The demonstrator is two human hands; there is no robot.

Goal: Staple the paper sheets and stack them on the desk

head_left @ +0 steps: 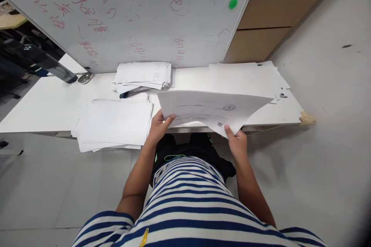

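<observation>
A printed sheet of paper (pixel 203 108), with a round stamp and a small square code, is held up over the table's front edge. My left hand (pixel 159 125) grips its left edge, thumb on top. At the lower right corner my right hand (pixel 237 142) pinches the same sheet; the fingers underneath are hidden. Close to my left hand lies a stack of white papers (pixel 116 121), overhanging the front edge. Behind it sits another paper stack (pixel 142 75), its sheets uneven. A spread pile of papers (pixel 243 79) rests beyond the held sheet on the right.
The white table (pixel 37 104) runs along a whiteboard (pixel 145 19) with red writing and a green magnet (pixel 233 3). A computer mouse (pixel 85 78) and a dark bottle (pixel 55 63) are at the left. Cardboard boxes (pixel 266 4) and a wall (pixel 333 65) border the right.
</observation>
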